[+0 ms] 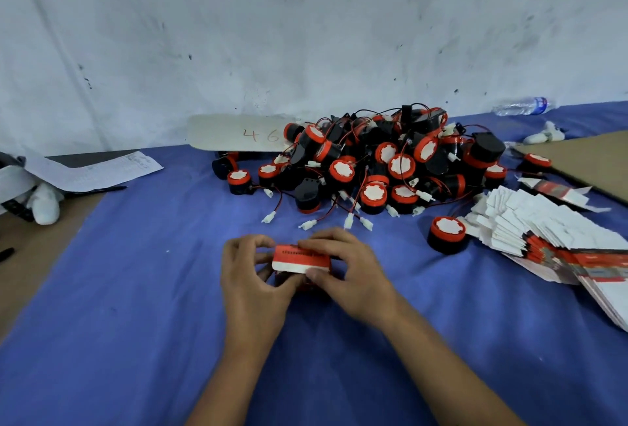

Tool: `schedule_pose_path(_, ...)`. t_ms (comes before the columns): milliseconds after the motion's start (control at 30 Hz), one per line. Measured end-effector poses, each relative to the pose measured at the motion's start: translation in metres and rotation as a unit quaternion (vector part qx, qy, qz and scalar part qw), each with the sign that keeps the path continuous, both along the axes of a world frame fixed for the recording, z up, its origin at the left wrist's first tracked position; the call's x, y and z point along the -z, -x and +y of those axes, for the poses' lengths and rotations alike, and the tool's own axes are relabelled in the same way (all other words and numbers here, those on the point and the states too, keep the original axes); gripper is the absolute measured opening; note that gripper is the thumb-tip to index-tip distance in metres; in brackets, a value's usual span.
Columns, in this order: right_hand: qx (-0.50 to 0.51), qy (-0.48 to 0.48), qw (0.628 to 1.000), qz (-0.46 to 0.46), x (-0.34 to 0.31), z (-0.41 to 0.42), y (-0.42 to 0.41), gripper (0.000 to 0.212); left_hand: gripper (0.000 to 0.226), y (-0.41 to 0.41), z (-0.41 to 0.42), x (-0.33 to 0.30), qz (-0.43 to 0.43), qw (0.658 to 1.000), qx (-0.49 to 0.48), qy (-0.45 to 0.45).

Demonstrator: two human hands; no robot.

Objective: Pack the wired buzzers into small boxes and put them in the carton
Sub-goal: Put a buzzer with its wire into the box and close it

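A small red-and-white box (300,258) sits between my hands above the blue cloth. My left hand (253,281) grips its left end with curled fingers. My right hand (346,271) holds its right end, thumb on the white flap and fingers over the top. Whether a buzzer is inside is hidden. Behind lies a heap of black-and-red wired buzzers (373,160) with white connectors. A single buzzer (446,234) stands apart at the right. A fanned stack of flat unfolded boxes (550,249) lies at the right.
Blue cloth (136,289) covers the table. A brown cardboard sheet (591,157) lies at the far right, a card marked 46 (238,133) behind the heap, a water bottle (523,107) by the wall. Papers (91,169) and a white glove (46,203) lie at the left.
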State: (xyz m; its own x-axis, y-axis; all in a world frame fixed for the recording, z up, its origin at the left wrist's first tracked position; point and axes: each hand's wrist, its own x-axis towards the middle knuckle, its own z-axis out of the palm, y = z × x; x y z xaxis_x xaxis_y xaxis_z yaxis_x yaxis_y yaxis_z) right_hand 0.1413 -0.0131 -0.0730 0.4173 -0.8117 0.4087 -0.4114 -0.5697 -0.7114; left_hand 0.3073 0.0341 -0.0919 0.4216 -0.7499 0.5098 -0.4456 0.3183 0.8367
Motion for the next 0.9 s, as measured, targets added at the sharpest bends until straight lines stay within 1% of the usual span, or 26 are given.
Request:
schedule_pose_path(100,0.015,0.016,1.000,-0.015,-0.0029,-0.0003,-0.0022,0.039,0.070,0.0002,-0.0022,0.0000,0.001,1.000,0.010,0.010)
schedule_pose_path(200,0.019,-0.004,0.999,-0.037,-0.0054,-0.0011,-0.0011,0.038,0.071,0.0039,-0.0017,-0.0018,-0.009,1.000,0.008,0.011)
schedule_pose_path(300,0.009,-0.024,0.999,-0.046,-0.0062,-0.0011,-0.0006,0.037,0.061,0.0055,0.0009,-0.0051,-0.012,1.000,0.020,0.017)
schedule_pose_path(367,0.004,-0.034,0.998,-0.043,-0.0065,-0.0012,-0.0010,0.036,0.050,0.0044,0.0014,-0.0056,-0.023,0.999,0.026,0.013)
schedule_pose_path(467,0.002,-0.027,0.999,-0.032,-0.0057,-0.0016,-0.0010,0.035,0.039,0.0031,0.0019,-0.0050,-0.033,0.999,0.029,-0.001)
schedule_pose_path(600,0.002,-0.001,1.000,-0.010,-0.0032,-0.0007,-0.0018,0.033,0.035,0.0014,0.0019,-0.0045,-0.062,0.998,0.024,-0.003)
schedule_pose_path(733,0.007,0.031,0.999,-0.006,0.0000,0.0003,-0.0025,0.028,0.030,0.0015,0.0031,-0.0052,-0.069,0.997,0.021,-0.014)
schedule_pose_path(900,0.017,0.040,0.999,-0.012,0.0014,0.0003,-0.0045,0.027,0.033,0.0006,0.0052,-0.0069,-0.070,0.997,0.022,-0.018)
